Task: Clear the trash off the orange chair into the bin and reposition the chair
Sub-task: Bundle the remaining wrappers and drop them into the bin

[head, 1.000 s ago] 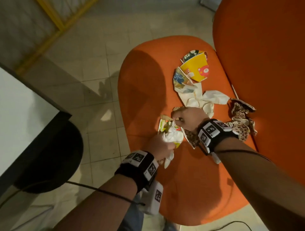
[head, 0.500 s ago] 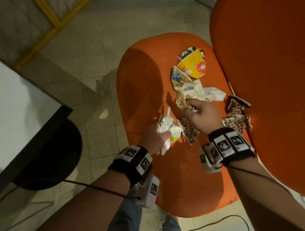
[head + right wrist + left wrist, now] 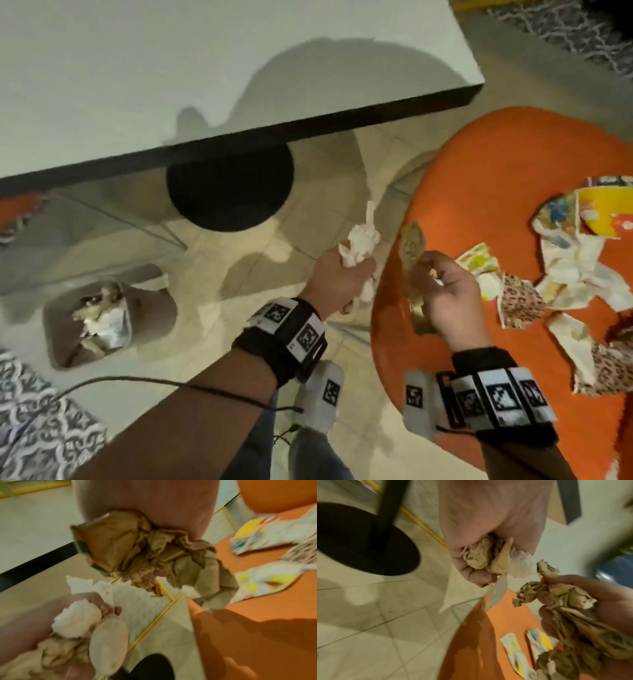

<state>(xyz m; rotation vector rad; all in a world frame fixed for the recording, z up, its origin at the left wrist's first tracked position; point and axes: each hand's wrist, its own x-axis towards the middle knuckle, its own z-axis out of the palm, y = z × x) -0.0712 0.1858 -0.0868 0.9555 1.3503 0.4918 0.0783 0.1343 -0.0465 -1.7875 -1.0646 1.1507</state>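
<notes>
My left hand [image 3: 337, 277] grips a wad of white tissue with a plastic spoon [image 3: 359, 245] over the tiled floor, just left of the orange chair [image 3: 479, 178]. In the left wrist view the same wad [image 3: 485, 557] sits in the curled fingers. My right hand [image 3: 445, 291] holds a crumpled brown and leopard-print paper [image 3: 412, 241] above the seat's left edge; the right wrist view shows that paper [image 3: 145, 555] bunched in the palm. Several torn wrappers [image 3: 575, 274] lie on the seat. The grey bin [image 3: 92, 315], holding trash, stands on the floor at the lower left.
A white table with a black edge [image 3: 239, 137] overhangs the floor above the bin, on a round black base [image 3: 229, 192]. A patterned rug [image 3: 37, 421] lies at the lower left. A black cable [image 3: 137, 382] trails across the floor and my left forearm.
The view has swung left, away from the seat toward the bin and table. Both hands have lifted off the seat with their trash and moved left, to and past its edge.
</notes>
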